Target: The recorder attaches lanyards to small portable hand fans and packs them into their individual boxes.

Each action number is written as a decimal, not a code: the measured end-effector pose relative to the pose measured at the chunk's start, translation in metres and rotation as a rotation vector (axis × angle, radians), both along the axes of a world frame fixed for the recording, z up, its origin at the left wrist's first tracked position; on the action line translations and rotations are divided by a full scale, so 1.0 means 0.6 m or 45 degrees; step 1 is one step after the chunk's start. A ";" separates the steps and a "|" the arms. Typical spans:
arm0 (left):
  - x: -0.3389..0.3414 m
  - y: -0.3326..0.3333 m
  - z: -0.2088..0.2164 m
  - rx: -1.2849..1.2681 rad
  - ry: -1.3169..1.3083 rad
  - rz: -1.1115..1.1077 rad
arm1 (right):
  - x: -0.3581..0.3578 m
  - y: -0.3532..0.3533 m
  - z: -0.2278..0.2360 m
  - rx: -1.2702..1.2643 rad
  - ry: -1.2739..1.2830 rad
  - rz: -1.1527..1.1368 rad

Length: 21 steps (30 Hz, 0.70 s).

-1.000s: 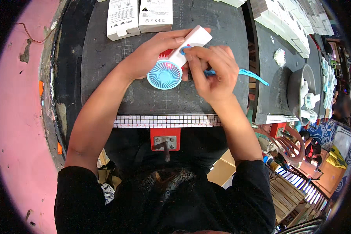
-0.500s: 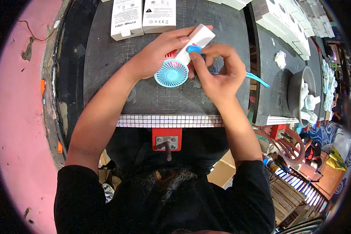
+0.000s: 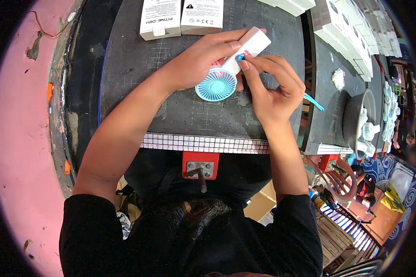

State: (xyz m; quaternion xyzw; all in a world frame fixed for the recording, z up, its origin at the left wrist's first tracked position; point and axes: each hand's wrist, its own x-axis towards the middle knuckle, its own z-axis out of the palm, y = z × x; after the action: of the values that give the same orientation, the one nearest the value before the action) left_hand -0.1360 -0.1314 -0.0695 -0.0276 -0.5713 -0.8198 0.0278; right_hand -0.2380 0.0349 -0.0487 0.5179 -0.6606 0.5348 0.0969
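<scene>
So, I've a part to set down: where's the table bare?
Two patches of black table are bare: between the handheld fan and the gridded strip, flanked by forearms; and between the white boxes and the left forearm. Crowded: the far edge, under those boxes, and mid-table, where the left hand grips the fan and the right hand pinches a blue strap.

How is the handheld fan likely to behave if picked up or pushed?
The fan probably won't roll easily, since its white handle looks flat-sided. It appears smooth, so may be slippery, and the blue grille, with thin ribs, seems fragile.
</scene>
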 end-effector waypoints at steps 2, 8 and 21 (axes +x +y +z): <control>0.000 -0.001 -0.003 -0.030 0.008 0.018 | 0.004 -0.001 0.002 0.040 -0.170 -0.007; -0.002 0.009 0.003 -0.092 0.040 0.094 | 0.022 -0.003 -0.003 -0.025 -0.540 0.003; 0.000 0.009 0.002 -0.035 0.024 0.005 | -0.001 -0.007 -0.013 -0.110 -0.445 0.040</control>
State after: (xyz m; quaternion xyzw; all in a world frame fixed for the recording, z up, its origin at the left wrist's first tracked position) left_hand -0.1360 -0.1262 -0.0680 -0.0346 -0.5822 -0.8116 0.0345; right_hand -0.2388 0.0306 -0.0566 0.4228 -0.6355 0.6460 -0.0056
